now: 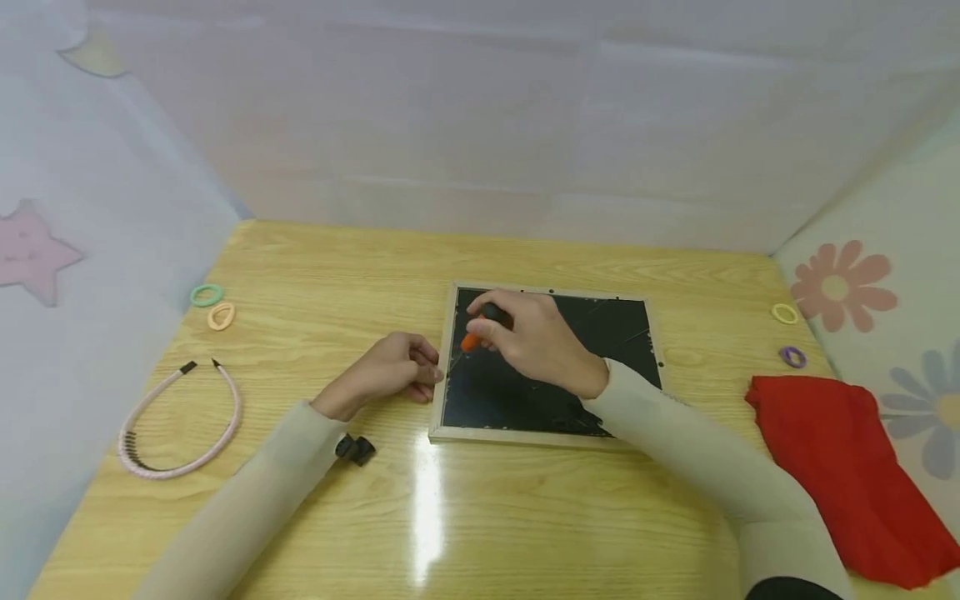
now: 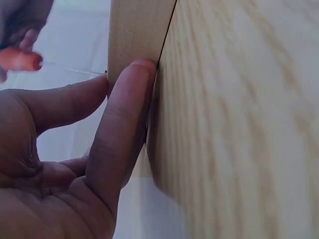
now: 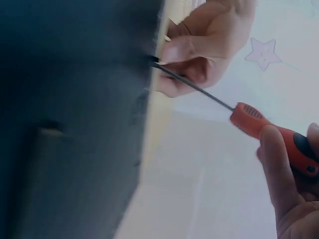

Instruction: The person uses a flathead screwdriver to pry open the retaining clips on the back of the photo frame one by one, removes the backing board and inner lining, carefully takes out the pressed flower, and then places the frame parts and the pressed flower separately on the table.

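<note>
- While the left hand point(image 1: 390, 368) pinches the near-left side of a light wooden frame point(image 1: 517, 437) between thumb and finger, its other fingers are partly hidden in the head view.
- Curled round an orange and black screwdriver point(image 1: 470, 341), the right hand point(image 1: 536, 333) covers much of the handle; the right wrist view cuts off the end of its grip.
- Both tools of the eye agree that the frame lies flat on the bench point(image 1: 322, 283), black backing board point(image 1: 517, 400) facing up, partly covered by the right hand and sleeve.
- The screwdriver's thin shaft point(image 3: 199, 90) points at the frame's left inner edge, near the left thumb; what its tip touches is too dark to tell.
- In the left wrist view the orange handle is blurred and cut off.
- A small black object point(image 1: 363, 452) sits beside the left sleeve point(image 1: 251, 492); I cannot tell what it is.
- Far left is a pink headband point(image 1: 157, 473), a green ring point(image 1: 206, 303) behind it.
- At right, a red cloth point(image 1: 832, 467) reaches the picture's edge, partly behind the right sleeve point(image 1: 690, 425).
</note>
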Tool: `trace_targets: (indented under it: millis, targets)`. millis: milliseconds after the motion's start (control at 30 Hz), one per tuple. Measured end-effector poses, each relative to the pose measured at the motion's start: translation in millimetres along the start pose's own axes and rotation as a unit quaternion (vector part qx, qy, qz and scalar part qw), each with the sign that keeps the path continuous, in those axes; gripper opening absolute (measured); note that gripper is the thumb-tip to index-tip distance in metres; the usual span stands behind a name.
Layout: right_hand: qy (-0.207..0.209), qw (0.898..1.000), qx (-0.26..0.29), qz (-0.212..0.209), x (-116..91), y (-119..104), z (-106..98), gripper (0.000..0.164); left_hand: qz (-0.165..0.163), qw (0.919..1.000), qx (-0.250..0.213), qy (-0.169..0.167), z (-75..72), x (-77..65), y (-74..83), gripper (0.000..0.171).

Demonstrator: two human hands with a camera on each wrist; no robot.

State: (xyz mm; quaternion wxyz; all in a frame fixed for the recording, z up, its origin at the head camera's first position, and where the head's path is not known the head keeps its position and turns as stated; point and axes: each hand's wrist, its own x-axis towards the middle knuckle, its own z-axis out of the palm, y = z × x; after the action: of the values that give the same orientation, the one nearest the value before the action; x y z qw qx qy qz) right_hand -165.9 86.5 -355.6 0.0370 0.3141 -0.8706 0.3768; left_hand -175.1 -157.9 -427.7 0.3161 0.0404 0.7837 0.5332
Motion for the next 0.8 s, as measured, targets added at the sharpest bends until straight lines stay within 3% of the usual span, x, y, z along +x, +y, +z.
trace_targets:
  millis: [167, 300, 433, 567, 667, 800]
  targets:
    - [0.011, 0.997, 0.059, 0.04, -17, 14, -2, 0.024, -0.009, 0.9999, -0.009, -0.002, -2.2, 0.1, -2.6, 0.034]
    - [0.043, 0.997, 0.06, 0.032, -23, 14, 1, 0.023, -0.006, 0.9999, -0.007, -0.006, -1.3, 1.2, -2.1, 0.035]
    - [0.077, 0.995, -0.017, -0.069, -13, 0, 10, 0.02, -0.002, 1.0, -0.003, 0.004, -1.3, 1.2, 0.8, 0.033]
    - [0.102, 0.974, -0.094, -0.179, 7, -17, 25, 0.017, 0.01, 0.9998, 0.0, 0.02, 0.6, 0.5, 2.3, 0.025]
    - [0.108, 0.961, -0.131, -0.217, 17, -26, 36, 0.018, 0.031, 0.9992, 0.01, 0.022, 2.3, -0.6, 1.2, 0.011]
    - [0.094, 0.954, -0.159, -0.236, 24, -35, 47, 0.018, 0.064, 0.9977, -0.001, 0.024, 3.9, -1.4, -2.9, 0.006]
